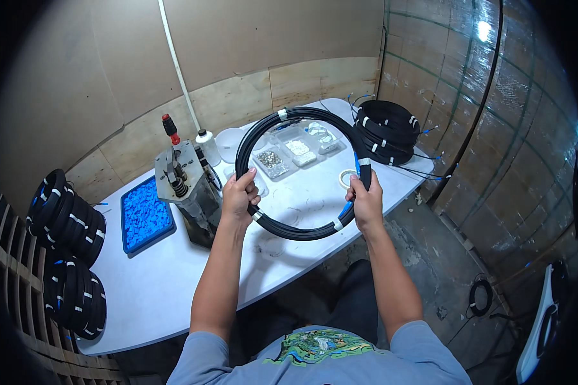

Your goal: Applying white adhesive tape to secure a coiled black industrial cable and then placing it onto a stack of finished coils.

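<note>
Between my hands, a coil of black cable [305,235] is held up over the white table, bound at intervals with white tape. My left hand [240,194] is closed round the coil's left side. On its right side, my right hand [366,197] grips it the same way, with blue pieces showing on the cable beside the fingers. A roll of pale tape [346,179] lies on the table behind the coil, near my right hand. Through the ring I see clear plastic trays [272,164] with small metal and white parts.
A metal press [187,173] with a red-and-black handle stands left of the coil, beside a blue tray [149,247] of small blue parts. Stacked black coils [387,125] sit at the back right; more coils [77,292] are at the far left. A white bottle [208,146] stands behind the press.
</note>
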`<state>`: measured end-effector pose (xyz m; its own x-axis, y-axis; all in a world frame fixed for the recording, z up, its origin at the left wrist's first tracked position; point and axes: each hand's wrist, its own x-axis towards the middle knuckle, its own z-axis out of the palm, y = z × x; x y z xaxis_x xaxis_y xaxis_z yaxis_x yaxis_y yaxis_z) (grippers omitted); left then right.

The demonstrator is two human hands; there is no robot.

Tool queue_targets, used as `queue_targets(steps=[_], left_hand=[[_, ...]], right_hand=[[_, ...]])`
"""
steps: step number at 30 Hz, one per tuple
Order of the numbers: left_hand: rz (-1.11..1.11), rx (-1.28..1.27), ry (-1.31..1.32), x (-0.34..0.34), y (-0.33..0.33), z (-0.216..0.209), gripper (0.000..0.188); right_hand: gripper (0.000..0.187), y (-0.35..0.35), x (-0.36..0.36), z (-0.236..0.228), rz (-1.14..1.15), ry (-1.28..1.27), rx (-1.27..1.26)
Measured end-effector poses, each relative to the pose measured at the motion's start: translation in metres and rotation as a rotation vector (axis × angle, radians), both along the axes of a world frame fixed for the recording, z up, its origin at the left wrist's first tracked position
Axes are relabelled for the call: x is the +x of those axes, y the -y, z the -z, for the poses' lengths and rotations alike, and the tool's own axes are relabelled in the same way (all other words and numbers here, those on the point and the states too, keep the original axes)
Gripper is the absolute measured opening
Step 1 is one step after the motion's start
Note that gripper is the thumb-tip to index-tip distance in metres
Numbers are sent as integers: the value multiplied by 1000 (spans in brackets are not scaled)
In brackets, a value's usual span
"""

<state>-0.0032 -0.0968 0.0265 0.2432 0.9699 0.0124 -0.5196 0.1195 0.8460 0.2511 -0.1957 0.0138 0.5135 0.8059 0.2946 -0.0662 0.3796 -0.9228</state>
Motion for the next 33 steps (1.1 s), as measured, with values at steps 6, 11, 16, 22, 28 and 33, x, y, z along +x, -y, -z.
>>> queue_targets(steps=[6,11,16,22,28,33], left_hand=[[108,122,-48,-5,6,-2,23],[125,415,-330,-9,8,-36,37],[271,546,-708,1,7,-57,36],[268,350,-667,7,6,-31,19],[181,174,-336,1,5,-18,18],[76,107,-186,-8,-1,-6,23]], right_hand=[[13,1,18,-9,-222,-222,98],[33,3,49,-34,-448,20,87],[33,2,49,-67,-661,374,-147],[37,-8,42,-78,-535,694,-156],[50,-11,58,-31,-326,265,-44],[36,13,15,1,-260,-112,-20]])
